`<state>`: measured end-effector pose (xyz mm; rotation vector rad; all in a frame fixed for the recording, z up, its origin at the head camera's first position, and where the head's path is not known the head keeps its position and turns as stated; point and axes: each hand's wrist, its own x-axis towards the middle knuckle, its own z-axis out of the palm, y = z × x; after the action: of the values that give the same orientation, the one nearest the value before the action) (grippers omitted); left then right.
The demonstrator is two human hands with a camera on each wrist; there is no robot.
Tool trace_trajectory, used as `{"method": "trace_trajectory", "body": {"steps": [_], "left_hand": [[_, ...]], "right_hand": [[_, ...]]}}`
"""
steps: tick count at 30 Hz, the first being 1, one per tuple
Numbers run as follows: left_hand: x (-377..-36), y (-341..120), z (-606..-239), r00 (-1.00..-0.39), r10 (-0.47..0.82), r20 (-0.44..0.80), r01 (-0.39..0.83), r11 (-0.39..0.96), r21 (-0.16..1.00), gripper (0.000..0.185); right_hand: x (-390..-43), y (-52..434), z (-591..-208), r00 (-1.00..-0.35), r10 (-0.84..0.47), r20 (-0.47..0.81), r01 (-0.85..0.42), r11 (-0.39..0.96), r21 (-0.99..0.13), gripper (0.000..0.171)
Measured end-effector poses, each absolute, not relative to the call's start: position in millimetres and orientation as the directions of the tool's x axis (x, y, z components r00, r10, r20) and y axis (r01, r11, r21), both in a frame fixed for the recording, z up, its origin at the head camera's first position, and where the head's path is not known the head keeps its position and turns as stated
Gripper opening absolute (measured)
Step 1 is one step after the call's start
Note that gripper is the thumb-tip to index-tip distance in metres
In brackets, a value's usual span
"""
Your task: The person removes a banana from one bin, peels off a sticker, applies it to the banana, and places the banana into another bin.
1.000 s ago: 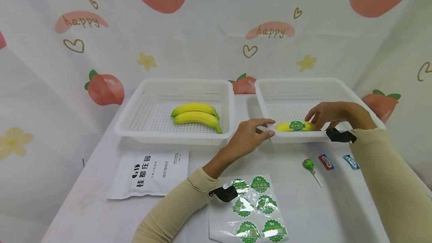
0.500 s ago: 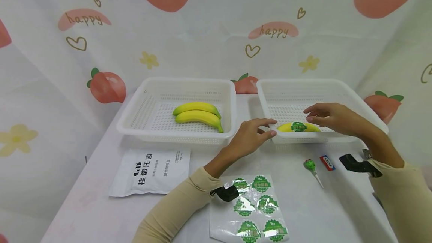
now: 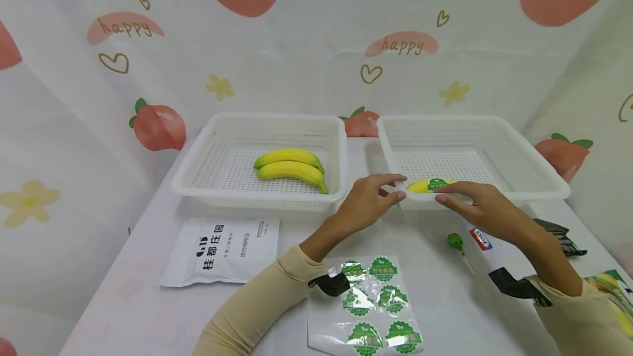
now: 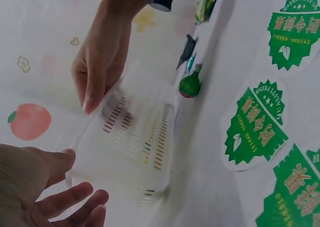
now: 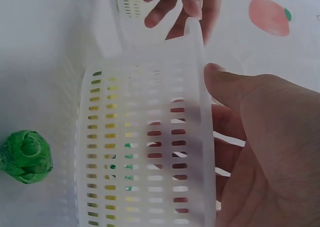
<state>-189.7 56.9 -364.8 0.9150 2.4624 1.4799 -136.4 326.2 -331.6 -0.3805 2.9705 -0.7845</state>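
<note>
- A person's left hand (image 3: 368, 198) pinches the near-left corner of the right-hand white basket (image 3: 534, 166) between thumb and fingertips, a grip that looks meant to keep the light basket from sliding on the bench (image 3: 148, 312)
- The right hand (image 3: 482, 207) hovers at the same basket's near rim, just right of the left grip, fingers straight and relaxed, holding nothing; the right wrist view shows its thumb beside the slotted wall (image 5: 145, 137)
- A labelled banana (image 3: 431, 185) with a round green sticker lies inside that basket against the near wall, between the two hands and just beyond their fingertips, sticker facing up
- Two unlabelled bananas (image 3: 290, 165) lie side by side in the left-hand basket (image 3: 198, 172), well left of the left grip
- A sticker sheet (image 3: 368, 304) with green round labels lies on the bench under the left forearm, within easy reach of either hand
- A green-wrapped lollipop (image 3: 454, 242) and a small red-and-blue sweet (image 3: 478, 238) lie just below the right hand; a dark wrapper (image 3: 559, 235) sits to its right
- A white printed pouch (image 3: 222, 249) lies well left of the left forearm, near the front of the left-hand basket
</note>
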Motion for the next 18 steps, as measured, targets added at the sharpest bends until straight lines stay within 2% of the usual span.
{"method": "trace_trajectory", "body": {"steps": [7, 13, 18], "left_hand": [[-175.0, 45.5, -366.1, -0.768, 0.599, 0.226, 0.523, 0.385, 0.76, 0.053], [-153.4, 14.4, -362.6, -0.689, 0.641, 0.338, 0.668, 0.381, 0.639, 0.046], [-140.4, -23.3, -357.5, -0.628, 0.623, 0.466, 0.766, 0.389, 0.512, 0.038]], "right_hand": [[-135.5, 325.0, -336.0, -0.973, -0.229, 0.032, -0.213, 0.834, -0.509, 0.042], [-135.3, 325.5, -336.6, -0.977, -0.214, 0.016, -0.192, 0.842, -0.504, 0.044], [-135.3, 327.3, -336.7, -0.977, -0.213, 0.011, -0.191, 0.849, -0.493, 0.044]]}}
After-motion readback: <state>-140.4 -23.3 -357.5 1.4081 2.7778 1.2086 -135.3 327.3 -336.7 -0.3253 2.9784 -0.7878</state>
